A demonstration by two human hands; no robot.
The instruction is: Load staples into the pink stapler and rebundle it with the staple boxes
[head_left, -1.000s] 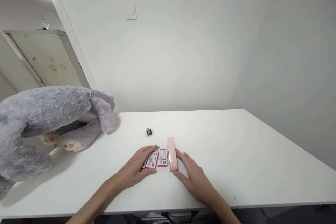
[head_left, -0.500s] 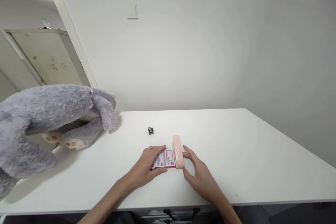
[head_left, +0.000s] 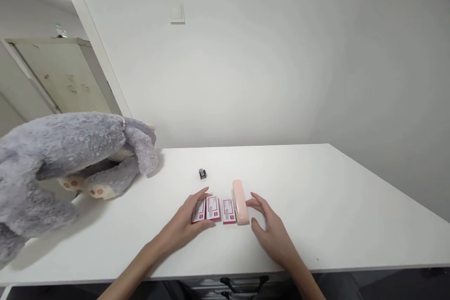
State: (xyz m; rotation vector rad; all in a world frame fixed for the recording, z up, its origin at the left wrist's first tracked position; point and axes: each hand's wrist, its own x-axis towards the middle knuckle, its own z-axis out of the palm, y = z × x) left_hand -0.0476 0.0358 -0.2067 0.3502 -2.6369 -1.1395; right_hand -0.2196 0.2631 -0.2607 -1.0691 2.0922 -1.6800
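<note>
- Lying in a row near the middle of the white tabletop [head_left: 337, 206] are a left box [head_left: 198, 212], a middle box [head_left: 213, 208] and a right box [head_left: 228, 211], small and flat, each white on top with magenta print and a small magenta square at the near right corner.
- The left and middle boxes sit side by side, slightly turned; a narrow gap parts the middle box from the right box.
- Just to the right of the right box stands a pale pink stapler [head_left: 240, 202], long, glossy and rounded, its length running from near to far.
- The tabletop's near edge runs below both wrists, its far edge meets the wall [head_left: 246, 65], and its right edge slants away; wide bare room lies to the right.
- On the far side of the boxes is a small dark object [head_left: 202, 174]; a grey plush toy [head_left: 80, 138] fills the left end.
- The left hand [head_left: 187, 219] has its grip closed around the left and middle boxes, thumb on the near side, fingers on the far side.
- The right hand [head_left: 272, 229] has its grip apart, thumb and fingers spread just right of the stapler; whether a fingertip touches it cannot be told.
</note>
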